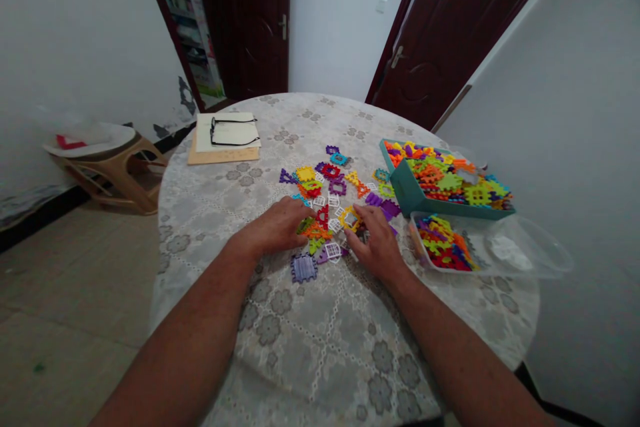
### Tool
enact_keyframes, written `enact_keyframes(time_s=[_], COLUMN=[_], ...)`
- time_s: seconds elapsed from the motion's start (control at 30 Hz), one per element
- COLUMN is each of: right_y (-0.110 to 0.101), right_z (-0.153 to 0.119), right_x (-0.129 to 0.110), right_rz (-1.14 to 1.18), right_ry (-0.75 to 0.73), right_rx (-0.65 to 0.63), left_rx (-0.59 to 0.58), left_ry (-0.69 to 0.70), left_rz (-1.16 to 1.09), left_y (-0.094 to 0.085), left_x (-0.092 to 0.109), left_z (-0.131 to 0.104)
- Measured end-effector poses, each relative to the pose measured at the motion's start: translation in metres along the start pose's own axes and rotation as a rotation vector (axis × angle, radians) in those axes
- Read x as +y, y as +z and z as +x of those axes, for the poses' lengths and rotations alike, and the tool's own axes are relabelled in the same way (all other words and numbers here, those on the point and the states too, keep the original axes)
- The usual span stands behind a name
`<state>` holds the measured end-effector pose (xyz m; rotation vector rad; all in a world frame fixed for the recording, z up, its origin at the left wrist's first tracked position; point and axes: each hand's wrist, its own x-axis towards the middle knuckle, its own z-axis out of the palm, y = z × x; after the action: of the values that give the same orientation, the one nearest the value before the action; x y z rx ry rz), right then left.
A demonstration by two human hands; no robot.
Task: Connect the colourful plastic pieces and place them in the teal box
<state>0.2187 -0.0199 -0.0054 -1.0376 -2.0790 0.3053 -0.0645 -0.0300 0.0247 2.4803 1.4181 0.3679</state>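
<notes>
Colourful plastic pieces lie scattered over the middle of the table, some in small stacks. My left hand rests at the left side of the pile, its fingertips at green and orange pieces. Over on the right side, my right hand has thumb and fingers apart around a yellow frame piece, touching its edge. Between the hands are a red triangular piece and white window-shaped pieces. A purple-grey square piece lies flat nearest to me.
On the right stand a teal box heaped with pieces and a clear plastic container partly filled with more. Glasses lie on papers at the back left. A stool stands beyond the table's left edge.
</notes>
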Motion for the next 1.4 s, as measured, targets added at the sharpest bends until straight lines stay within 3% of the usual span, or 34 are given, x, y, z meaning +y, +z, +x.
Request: enact_keyframes(time_s=[0.13, 0.3, 0.5, 0.67, 0.8, 0.93, 1.03, 1.2, 1.4], right_y=[0.001, 0.001, 0.003, 0.002, 0.002, 0.000, -0.002, -0.004, -0.001], right_z=[0.000, 0.000, -0.001, 0.000, 0.000, -0.001, -0.001, 0.000, 0.000], right_x=[-0.001, -0.002, 0.000, 0.002, 0.000, -0.001, -0.001, 0.000, -0.001], right_rz=[-0.005, 0.005, 0.031, 0.064, 0.108, 0.140, 0.165, 0.169, 0.188], right_ry=[-0.001, -0.027, -0.028, -0.033, -0.063, -0.072, -0.062, -0.058, -0.050], right_rx=[-0.008, 0.033, 0.020, 0.032, 0.034, 0.028, 0.018, 0.017, -0.003], left_rx=[0.038, 0.171, 0.360, 0.314, 0.239, 0.143, 0.113, 0.158, 0.179], left_ry=[0.047, 0.046, -0.140, -0.321, -0.374, -0.399, -0.381, -0.309, -0.152], left_rz=[-0.005, -0.049, -0.053, -0.010, 0.056, 0.124, 0.202, 0.273, 0.166], left_y=[0.003, 0.009, 0.011, -0.006, -0.020, -0.015, -0.003, 0.009, 0.010], left_x=[0.006, 0.013, -0.002, -0.008, -0.007, -0.006, -0.002, 0.003, 0.001], left_z=[0.004, 0.013, 0.019, 0.026, 0.043, 0.066, 0.074, 0.069, 0.062])
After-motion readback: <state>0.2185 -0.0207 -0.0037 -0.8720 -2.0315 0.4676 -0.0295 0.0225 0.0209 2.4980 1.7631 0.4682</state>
